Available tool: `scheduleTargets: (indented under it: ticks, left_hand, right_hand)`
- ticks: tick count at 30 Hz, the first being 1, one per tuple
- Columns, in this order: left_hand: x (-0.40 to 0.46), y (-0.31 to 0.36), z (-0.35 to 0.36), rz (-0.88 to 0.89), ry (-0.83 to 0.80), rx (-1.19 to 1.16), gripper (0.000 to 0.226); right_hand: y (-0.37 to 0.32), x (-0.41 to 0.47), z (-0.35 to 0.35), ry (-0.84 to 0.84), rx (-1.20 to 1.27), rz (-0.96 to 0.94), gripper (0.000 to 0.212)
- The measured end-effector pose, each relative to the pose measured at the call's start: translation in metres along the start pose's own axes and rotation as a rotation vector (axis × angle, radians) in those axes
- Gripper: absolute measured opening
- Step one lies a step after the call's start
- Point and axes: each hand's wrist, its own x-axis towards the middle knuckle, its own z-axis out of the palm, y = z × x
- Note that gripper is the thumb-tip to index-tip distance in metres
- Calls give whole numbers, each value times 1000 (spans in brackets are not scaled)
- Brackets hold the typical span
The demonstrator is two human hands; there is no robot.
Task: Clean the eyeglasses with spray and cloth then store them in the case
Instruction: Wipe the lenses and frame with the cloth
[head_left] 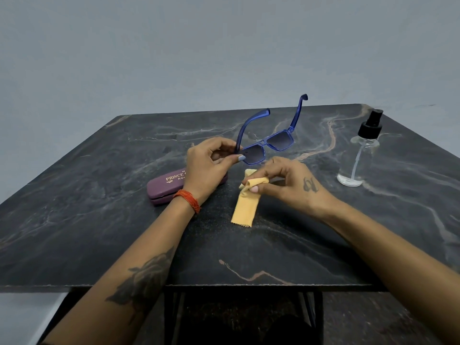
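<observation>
Blue-framed eyeglasses (271,143) with dark lenses are held above the table, temples unfolded and pointing away from me. My left hand (209,163) grips them at the left lens corner and hinge. My right hand (288,180) pinches the top of a yellow cleaning cloth (245,200), whose lower end hangs down onto the table. A closed purple glasses case (164,186) with gold lettering lies under my left wrist. A clear spray bottle (358,155) with a black pump stands at the right, apart from both hands.
Everything sits on a dark marble-patterned table (99,220) against a plain grey wall. The table's front edge runs just below my forearms, with black metal legs visible underneath.
</observation>
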Motion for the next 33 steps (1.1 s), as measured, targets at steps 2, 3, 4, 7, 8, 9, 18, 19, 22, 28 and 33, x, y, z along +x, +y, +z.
scheduleTargets:
  ticks: [2, 3, 4, 7, 8, 9, 18, 19, 22, 28, 33]
  left_hand:
    - [0, 0, 0, 0, -3, 3, 20]
    - [0, 0, 0, 0, -3, 6, 20]
    - [0, 0, 0, -2, -3, 6, 20]
    - [0, -1, 0, -3, -4, 0, 20]
    - [0, -1, 0, -4, -2, -1, 20]
    - [-1, -1, 0, -6, 0, -3, 20]
    - [0, 1, 0, -37, 9, -31, 19]
    - [0, 1, 0, -36, 5, -29, 20]
    - [0, 1, 0, -22, 3, -7, 20]
    - [0, 0, 0, -14, 12, 11, 20]
    - [-1, 2, 0, -16, 12, -15, 21]
  right_hand:
    - [1, 0, 0, 6, -1, -17, 22]
    - [2, 1, -1, -4, 16, -14, 22]
    - [2, 1, -2, -21, 52, -4, 20]
    - [1, 0, -4, -57, 255, 70, 13]
    - [0, -1, -4, -60, 318, 104, 14]
    - [0, -1, -4, -60, 370, 137, 16]
    - [-3, 0, -6, 59, 741, 332, 21]
    - [-4, 0, -6, 45, 778, 338, 18]
    - [-4, 2, -8, -9, 892, 391, 21]
    - [-3, 3, -11, -45, 995, 441, 44]
    - [-2, 2, -11, 61, 912, 497, 39]
